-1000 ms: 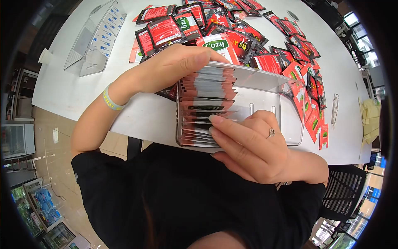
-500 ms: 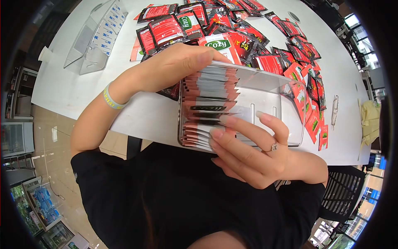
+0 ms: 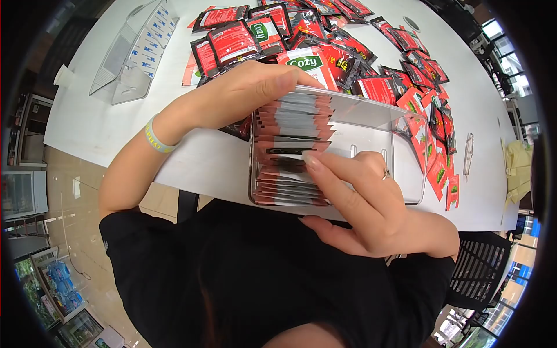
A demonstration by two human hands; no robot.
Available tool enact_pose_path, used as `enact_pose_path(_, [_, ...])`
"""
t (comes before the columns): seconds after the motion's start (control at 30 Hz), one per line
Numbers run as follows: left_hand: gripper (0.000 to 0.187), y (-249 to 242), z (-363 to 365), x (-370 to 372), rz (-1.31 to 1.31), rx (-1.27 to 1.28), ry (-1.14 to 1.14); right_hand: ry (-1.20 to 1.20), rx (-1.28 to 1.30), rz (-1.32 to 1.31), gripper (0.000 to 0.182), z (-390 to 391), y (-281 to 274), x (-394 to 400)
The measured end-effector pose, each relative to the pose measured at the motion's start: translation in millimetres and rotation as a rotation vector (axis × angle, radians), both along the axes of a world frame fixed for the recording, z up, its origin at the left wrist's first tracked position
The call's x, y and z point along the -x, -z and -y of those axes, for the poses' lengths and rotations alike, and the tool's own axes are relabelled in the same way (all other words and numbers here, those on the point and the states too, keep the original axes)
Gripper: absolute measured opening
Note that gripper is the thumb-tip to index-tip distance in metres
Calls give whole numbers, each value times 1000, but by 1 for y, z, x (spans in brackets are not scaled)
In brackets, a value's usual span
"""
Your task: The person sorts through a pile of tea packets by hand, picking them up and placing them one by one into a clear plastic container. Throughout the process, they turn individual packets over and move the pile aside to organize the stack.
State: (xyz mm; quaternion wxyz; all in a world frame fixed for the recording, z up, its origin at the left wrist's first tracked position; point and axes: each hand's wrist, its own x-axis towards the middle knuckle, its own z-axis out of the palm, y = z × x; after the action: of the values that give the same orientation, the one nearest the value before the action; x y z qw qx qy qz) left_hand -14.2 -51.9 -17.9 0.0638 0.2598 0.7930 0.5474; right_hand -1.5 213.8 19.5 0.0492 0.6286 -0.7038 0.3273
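A clear plastic box (image 3: 371,104) is tilted in front of me, with a row of upright red and silver sachets (image 3: 297,123) packed along its left side. My left hand (image 3: 249,90) is closed over the box's far left edge, its thumb on the rim and its other fingers mostly hidden. Inside the box, the fingertips of my right hand (image 3: 371,206) touch the sachets near a dark "Cozy" label. The right thumb is spread away below the near rim, and nothing is gripped between it and the fingers.
Behind the box lies a heap of red and black packets (image 3: 307,35) on the white table (image 3: 191,156). A second clear holder (image 3: 133,64) with 3M-marked strips stands at the left. Loose red sachets (image 3: 438,171) and eyeglasses (image 3: 468,153) lie at the right, beside a black chair (image 3: 481,269).
My right fingertips have moved up along the row, and the right thumb has spread farther from them. The near sachets show more openly. My left hand and the box look unmoved.
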Motion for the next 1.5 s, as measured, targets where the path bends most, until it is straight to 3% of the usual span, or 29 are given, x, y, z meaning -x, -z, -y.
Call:
enact_pose_path(0.17, [65,1,-1,0,-34,-11,-9,-13,-35,-139,65,-3,1,3])
enact_pose_path(0.23, [67,0,-2,1,-71,-29,8,40,-46,-222,58,-2,2,-1])
enact_pose_path(0.67, [72,0,-1,1,-45,32,-22,16,-29,-227,51,-1,9,-5])
enact_pose_path(0.87, [72,2,-2,1,-60,2,-13,-89,38,-193,60,-1,9,1])
enact_pose_path(0.93, [72,2,-3,1,-58,-33,0,-66,-74,27,71,-2,0,2])
enact_pose_path(1.03, [73,-1,-2,0,-41,5,2,5,-44,91,72,5,0,0])
enact_pose_path(1.5, [73,-3,-3,1,-17,-1,12,87,-140,-128,71,2,-2,-3])
